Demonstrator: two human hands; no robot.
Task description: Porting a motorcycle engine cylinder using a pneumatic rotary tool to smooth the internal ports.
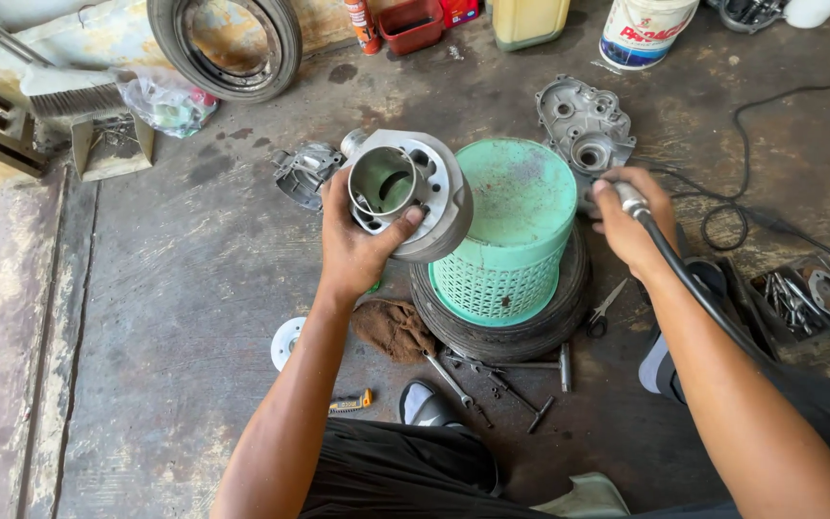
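Observation:
My left hand (357,245) grips a grey metal engine cylinder (405,187) by its rim, with the round bore facing me, held up against the left side of an upturned green plastic basket (516,221). The basket stands on a small black tyre (501,322). My right hand (631,221) is closed around a metal-tipped tool with a black hose (694,288) that runs back along my forearm. That hand hovers just right of the basket.
A grey engine casing (583,125) lies behind the basket, another casing (305,173) at the left. A brown rag (391,327), wrenches (463,380), scissors (607,308) and a tray of bolts (804,298) lie on the concrete floor. A large tyre (225,43), buckets and cables sit farther back.

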